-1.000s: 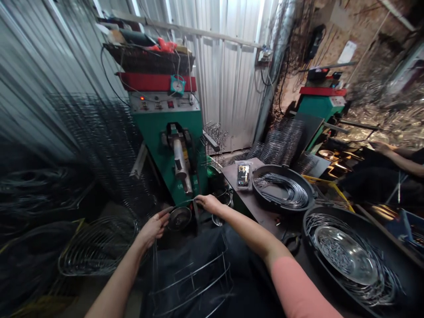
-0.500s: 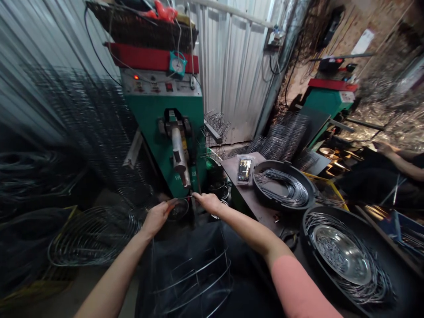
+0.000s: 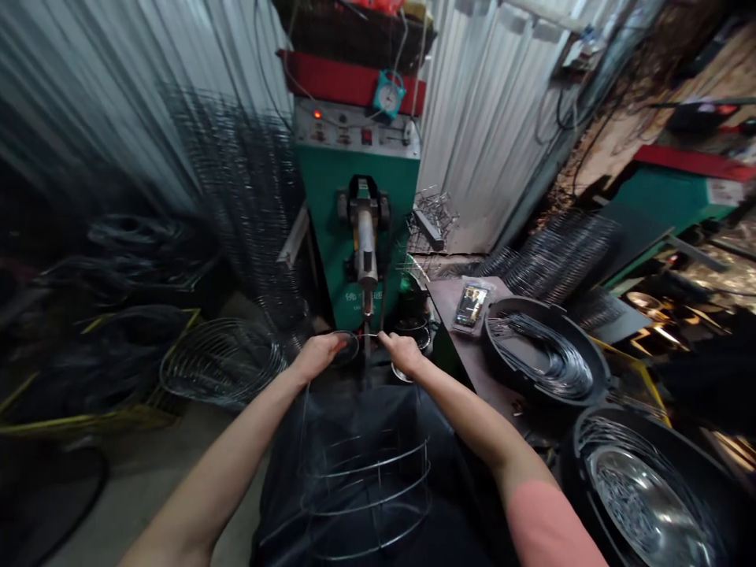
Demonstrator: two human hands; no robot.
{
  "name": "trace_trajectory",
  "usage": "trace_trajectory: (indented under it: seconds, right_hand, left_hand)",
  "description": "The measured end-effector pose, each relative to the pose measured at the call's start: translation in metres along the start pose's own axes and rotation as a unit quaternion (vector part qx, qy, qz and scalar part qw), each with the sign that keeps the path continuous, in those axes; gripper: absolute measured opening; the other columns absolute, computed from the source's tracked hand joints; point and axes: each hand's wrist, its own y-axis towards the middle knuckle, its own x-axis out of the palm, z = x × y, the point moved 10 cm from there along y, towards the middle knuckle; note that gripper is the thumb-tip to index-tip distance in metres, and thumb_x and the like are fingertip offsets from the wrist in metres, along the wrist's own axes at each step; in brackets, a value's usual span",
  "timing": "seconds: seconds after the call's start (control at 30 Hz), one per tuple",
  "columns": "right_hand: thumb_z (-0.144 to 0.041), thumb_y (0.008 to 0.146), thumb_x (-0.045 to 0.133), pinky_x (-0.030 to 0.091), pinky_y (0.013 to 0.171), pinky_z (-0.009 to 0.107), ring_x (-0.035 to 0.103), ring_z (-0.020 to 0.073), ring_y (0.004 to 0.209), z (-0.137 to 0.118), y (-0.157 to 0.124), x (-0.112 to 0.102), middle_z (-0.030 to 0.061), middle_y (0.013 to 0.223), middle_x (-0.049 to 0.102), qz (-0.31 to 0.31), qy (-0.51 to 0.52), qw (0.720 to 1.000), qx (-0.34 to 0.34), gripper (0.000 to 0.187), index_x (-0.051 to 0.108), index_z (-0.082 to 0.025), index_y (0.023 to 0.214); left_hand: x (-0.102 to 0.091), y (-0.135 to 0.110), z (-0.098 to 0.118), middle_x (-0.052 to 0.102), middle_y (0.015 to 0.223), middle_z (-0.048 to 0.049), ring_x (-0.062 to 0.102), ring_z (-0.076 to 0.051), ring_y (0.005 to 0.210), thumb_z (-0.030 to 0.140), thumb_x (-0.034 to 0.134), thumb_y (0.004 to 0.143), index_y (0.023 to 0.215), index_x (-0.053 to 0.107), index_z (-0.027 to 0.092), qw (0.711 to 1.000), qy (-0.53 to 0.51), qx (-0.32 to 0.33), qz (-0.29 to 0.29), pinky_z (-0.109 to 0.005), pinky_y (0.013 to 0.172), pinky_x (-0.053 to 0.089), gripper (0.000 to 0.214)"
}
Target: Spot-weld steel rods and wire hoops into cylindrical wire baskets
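Wire (image 3: 369,335) stretches thin and pale between your two hands, just below the metal arm (image 3: 367,264) of the green machine (image 3: 324,197); you cannot tell whether the two touch. Your right hand (image 3: 405,353) has its fingers (image 3: 386,340) clamped on one end. Your left hand (image 3: 319,354) is level with it, at the near side of a small round dish (image 3: 350,360); the view is too blurred for you to tell whether its fingers are clamped on the other end.

Below your hands, a wire frame (image 3: 379,502) with curved rungs lies over the dark cloth (image 3: 283,488) on your lap. To your right, the worktop (image 3: 493,386) carries a phone (image 3: 471,305) and, just beside it, a black pan (image 3: 502,370) with wire loops (image 3: 570,370). Nearer you, a second pan (image 3: 576,480) holds a shiny bowl (image 3: 679,504) with small metal pieces (image 3: 626,508) in it. To your left is a round wire basket (image 3: 221,362), near a tall stack of wire racks (image 3: 236,173). A teal dial (image 3: 389,94) hangs on the machine's front, to the right of a glowing red light (image 3: 317,115).
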Motion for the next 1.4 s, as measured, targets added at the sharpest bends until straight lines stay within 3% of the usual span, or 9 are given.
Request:
trace_trajectory:
  seconds: [0.2,0.5,0.77,1.17,1.4]
  right_hand:
    - [-0.013,0.088,0.032,0.045,0.072,0.026,0.062,0.0191,0.091,0.0,0.007,0.004,0.0103,0.103,0.062,-0.011,0.025,1.0,0.004,0.041,0.04,-0.023,0.127]
    - [-0.028,0.093,0.029,0.042,0.071,0.025,0.061,0.0178,0.088,0.0,0.014,0.001,0.0069,0.101,0.064,0.017,0.062,0.998,0.005,0.035,0.045,-0.027,0.124]
    - [-0.027,0.092,0.036,0.04,0.071,0.02,0.059,0.0134,0.089,-0.006,0.023,-0.001,0.0032,0.103,0.064,0.061,0.191,0.979,-0.036,0.029,0.052,-0.024,0.117]
    - [-0.02,0.091,0.031,0.041,0.07,0.024,0.06,0.0172,0.086,-0.003,0.022,0.005,0.0074,0.1,0.063,0.033,0.118,0.992,-0.025,0.036,0.047,-0.024,0.123]
    - [-0.014,0.087,0.031,0.043,0.068,0.026,0.061,0.0194,0.085,-0.008,0.02,0.005,0.0095,0.103,0.061,0.0,0.046,0.999,-0.017,0.042,0.04,-0.025,0.127]
  left_hand:
    - [0.001,0.0,-0.006,0.071,0.079,-0.0031,0.063,-0.02,0.075,0.027,0.058,0.071,0.08,0.07,0.025,0.999,0.028,0.015,-0.023,-0.029,0.074,0.045,0.015]
    - [0.007,-0.004,-0.01,0.071,0.091,-0.0064,0.064,-0.02,0.081,0.032,0.048,0.079,0.094,0.068,0.018,0.991,0.105,0.071,-0.048,-0.032,0.078,0.046,0.029]
    - [0.009,-0.006,-0.01,0.071,0.091,-0.007,0.065,-0.02,0.081,0.036,0.042,0.082,0.095,0.067,0.016,0.983,0.144,0.101,-0.056,-0.03,0.073,0.048,0.034]
    - [0.016,-0.002,-0.004,0.07,0.093,-0.0063,0.063,-0.019,0.085,0.032,0.043,0.085,0.106,0.063,0.019,0.968,0.219,0.106,-0.058,-0.028,0.076,0.045,0.032]
    - [0.022,-0.002,0.001,0.068,0.084,-0.0053,0.062,-0.016,0.079,0.023,0.04,0.085,0.098,0.064,0.018,0.965,0.214,0.136,-0.071,-0.025,0.07,0.045,0.027]
